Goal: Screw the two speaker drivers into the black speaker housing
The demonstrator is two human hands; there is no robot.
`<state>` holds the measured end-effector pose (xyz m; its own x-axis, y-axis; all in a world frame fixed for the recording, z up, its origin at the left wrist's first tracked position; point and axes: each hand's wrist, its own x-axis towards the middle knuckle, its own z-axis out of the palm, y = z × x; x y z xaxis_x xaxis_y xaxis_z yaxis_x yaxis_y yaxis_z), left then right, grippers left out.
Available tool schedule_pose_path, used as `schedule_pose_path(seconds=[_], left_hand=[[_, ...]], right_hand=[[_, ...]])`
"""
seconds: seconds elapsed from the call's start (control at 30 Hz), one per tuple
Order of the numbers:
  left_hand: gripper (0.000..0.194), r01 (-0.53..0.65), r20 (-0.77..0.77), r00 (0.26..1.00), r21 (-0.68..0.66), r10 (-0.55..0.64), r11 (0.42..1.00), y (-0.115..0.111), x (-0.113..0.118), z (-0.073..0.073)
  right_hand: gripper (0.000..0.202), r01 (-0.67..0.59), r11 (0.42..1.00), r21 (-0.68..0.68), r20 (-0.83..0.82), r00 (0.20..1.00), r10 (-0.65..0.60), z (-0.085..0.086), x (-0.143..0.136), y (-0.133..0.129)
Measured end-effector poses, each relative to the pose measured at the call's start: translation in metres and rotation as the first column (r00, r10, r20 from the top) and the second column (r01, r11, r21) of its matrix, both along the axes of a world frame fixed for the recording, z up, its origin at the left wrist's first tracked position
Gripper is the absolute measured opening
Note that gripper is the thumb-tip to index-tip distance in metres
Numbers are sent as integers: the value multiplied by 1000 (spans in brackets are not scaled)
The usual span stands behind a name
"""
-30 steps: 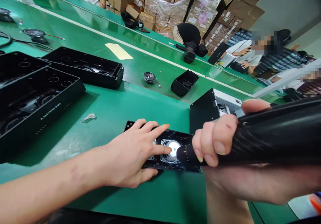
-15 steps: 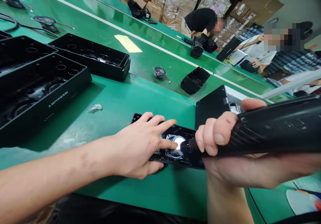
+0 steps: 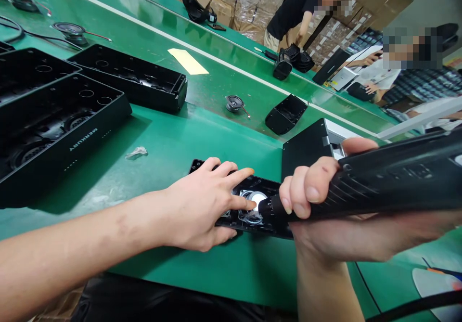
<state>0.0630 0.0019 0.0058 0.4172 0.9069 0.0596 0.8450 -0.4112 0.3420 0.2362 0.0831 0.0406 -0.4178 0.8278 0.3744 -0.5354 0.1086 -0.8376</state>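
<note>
Driver nose at the speaker, panel flat on the bench.
Speaker [image 3: 259, 197] sits in the black panel [image 3: 269, 186], which lies on the green bench [image 3: 173, 144] between the hands. Left hand [image 3: 202, 206] is laid over the panel, fingers spread, one fingertip at the speaker's pale back. Right hand [image 3: 339, 235] has its fingers wrapped round the black driver [image 3: 386, 182]; nose at the speaker's edge, bit contact hidden. Black box [image 3: 303, 146] just behind the right hand. Crumpled scrap [image 3: 136, 153] near the left forearm, MERKURY housing [image 3: 84, 151] beyond it. Farther back: loose speaker [image 3: 234, 103], yellow sheet [image 3: 188, 62].
</note>
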Motion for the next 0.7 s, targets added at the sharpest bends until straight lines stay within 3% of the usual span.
schedule_pose_path(seconds=[0.27, 0.4, 0.57, 0.7], left_hand=[[57, 4, -12, 1000, -3, -4, 1000, 2, 2, 3], [57, 9, -11, 1000, -14, -9, 1000, 2, 2, 4], [54, 8, 6, 1000, -9, -8, 1000, 1, 1, 4], [54, 5, 5, 1000, 10, -5, 1000, 2, 2, 3]], right_hand=[[44, -18, 998, 66, -33, 999, 20, -9, 8, -1], [47, -16, 996, 84, -6, 1000, 17, -7, 7, -5], [32, 62, 990, 125, 6, 998, -63, -2, 7, -12], [30, 66, 989, 134, 30, 997, -71, 1, 8, -11]])
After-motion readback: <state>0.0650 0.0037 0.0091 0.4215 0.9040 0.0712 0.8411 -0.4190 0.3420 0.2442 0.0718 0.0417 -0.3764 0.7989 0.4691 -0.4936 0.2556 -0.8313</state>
